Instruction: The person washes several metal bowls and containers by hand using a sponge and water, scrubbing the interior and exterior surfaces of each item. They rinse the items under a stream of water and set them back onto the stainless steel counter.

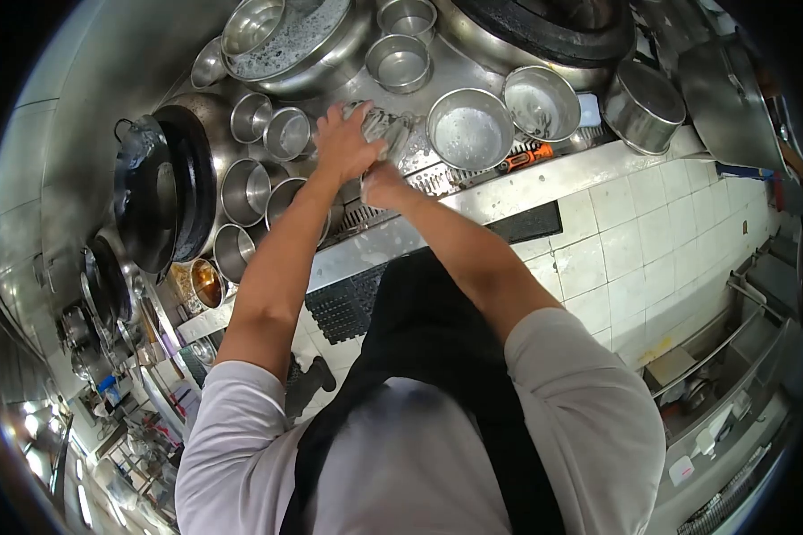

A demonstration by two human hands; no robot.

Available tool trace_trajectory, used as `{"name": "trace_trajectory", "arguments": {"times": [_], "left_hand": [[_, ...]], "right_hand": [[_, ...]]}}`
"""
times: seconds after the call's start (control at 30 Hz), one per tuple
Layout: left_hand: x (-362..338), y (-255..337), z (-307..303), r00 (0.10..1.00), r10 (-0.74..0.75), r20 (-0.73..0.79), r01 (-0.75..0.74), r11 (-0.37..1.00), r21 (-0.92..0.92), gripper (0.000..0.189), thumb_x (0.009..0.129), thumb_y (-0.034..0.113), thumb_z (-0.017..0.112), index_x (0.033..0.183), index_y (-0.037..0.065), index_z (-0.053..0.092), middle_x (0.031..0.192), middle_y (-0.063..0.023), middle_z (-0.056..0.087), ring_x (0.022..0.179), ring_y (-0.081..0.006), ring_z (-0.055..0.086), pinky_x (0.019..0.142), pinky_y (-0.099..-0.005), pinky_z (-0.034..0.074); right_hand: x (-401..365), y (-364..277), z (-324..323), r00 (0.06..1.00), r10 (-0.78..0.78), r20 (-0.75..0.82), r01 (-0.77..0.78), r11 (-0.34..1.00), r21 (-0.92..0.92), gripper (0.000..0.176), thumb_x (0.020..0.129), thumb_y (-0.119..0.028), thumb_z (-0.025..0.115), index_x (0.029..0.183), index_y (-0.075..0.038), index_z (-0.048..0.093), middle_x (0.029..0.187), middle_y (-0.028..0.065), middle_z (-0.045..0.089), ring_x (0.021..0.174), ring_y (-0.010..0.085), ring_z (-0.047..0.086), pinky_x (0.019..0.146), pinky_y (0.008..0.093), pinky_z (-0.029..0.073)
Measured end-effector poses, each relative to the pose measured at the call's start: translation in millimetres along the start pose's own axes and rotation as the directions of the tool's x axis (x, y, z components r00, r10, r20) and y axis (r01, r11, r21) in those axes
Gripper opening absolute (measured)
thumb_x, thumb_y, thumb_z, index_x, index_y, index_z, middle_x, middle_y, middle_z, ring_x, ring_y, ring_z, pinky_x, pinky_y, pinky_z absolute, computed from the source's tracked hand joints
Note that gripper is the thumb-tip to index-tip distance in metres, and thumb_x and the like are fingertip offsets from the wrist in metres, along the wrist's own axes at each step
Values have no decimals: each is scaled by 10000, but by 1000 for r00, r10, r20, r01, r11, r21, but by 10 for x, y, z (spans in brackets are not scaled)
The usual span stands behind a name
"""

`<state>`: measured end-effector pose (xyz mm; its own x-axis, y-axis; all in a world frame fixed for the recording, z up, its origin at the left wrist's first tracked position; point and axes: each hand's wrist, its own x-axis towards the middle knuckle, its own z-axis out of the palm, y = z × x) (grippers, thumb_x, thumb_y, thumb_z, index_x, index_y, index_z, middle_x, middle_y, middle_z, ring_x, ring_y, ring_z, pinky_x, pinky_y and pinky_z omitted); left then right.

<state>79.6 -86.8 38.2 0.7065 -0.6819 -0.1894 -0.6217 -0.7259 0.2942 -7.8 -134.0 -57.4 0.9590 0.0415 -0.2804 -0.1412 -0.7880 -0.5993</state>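
My left hand (343, 143) and right hand (384, 185) clench a grey wad (385, 125), can't tell what. Five small steel pots (245, 190) left, two bigger bowls (469, 132) right. Steel table (509, 183), white-tiled floor (633, 232).

Small steel pots (287, 134) crowd just left of the left hand (343, 143), closed on a grey wad (385, 125); two wide bowls (469, 132) stand close right. The bare counter edge (593, 168) beyond an orange-handled tool (528, 159) lies open.
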Motion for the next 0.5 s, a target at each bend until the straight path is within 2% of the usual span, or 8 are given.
{"name": "trace_trajectory", "arguments": {"times": [0.07,0.1,0.2,0.23,0.33,0.37,0.47,0.5], "left_hand": [[-50,-180,75,996,23,-82,-31,995,-92,733,719,339,689,1414,250,473,1459,-221,343,1312,-444,354,1083,-505,332],[-50,-361,172,990,19,-137,-43,985,-169,717,736,347,683,1414,238,476,1463,-226,341,1318,-439,351,1089,-502,328],[-63,-770,432,971,-32,-238,-68,914,-401,668,778,284,658,1410,170,472,1455,-259,359,1327,-434,362,1102,-471,322],[-107,-847,538,966,-63,-252,-67,876,-478,652,791,248,649,1408,142,469,1448,-272,370,1327,-433,369,1105,-457,321],[-216,-857,868,944,-292,-152,132,759,-638,539,830,144,582,1353,45,496,1367,-299,466,1279,-433,443,1079,-457,346],[-270,-819,910,937,-325,-132,160,730,-665,416,849,109,554,1248,-9,568,1184,-290,604,1165,-436,548,1001,-443,415],[-395,-620,997,877,-473,-85,218,548,-808,337,858,107,542,1161,-15,624,1055,-283,659,1050,-443,612,918,-438,465],[-347,-666,1143,872,-464,-155,171,586,-792,314,858,106,542,1130,-16,642,1032,-286,668,1005,-432,637,881,-424,483]], "right_hand": [[-19,-136,-38,983,183,25,-177,896,408,453,787,-186,589,1193,11,627,1234,211,621,1167,314,580,1000,362,444],[122,112,119,997,77,31,-83,884,460,434,798,-208,598,1174,7,626,1201,206,624,1074,327,608,962,338,455],[-11,352,4,986,69,-153,112,410,905,437,773,-191,646,1170,-8,631,1165,220,631,1052,324,612,933,318,468],[-129,277,-267,982,94,-162,61,657,751,460,755,-173,648,1199,-53,642,1202,198,635,1092,325,623,934,367,483],[-174,62,-525,940,292,-175,-225,919,325,423,766,-130,622,1181,-54,653,1203,190,639,1119,295,617,916,365,496],[-177,35,-549,958,255,-128,-226,953,203,379,784,-128,595,1146,-47,672,1188,196,646,1111,295,626,907,393,505],[-136,22,-405,976,78,-203,-148,922,-357,308,782,-137,610,1058,-37,704,1089,220,672,1028,332,656,870,427,519],[-31,124,-310,994,103,-28,-105,895,-433,255,758,-115,628,979,-27,723,983,220,691,912,364,678,817,454,534]]}}
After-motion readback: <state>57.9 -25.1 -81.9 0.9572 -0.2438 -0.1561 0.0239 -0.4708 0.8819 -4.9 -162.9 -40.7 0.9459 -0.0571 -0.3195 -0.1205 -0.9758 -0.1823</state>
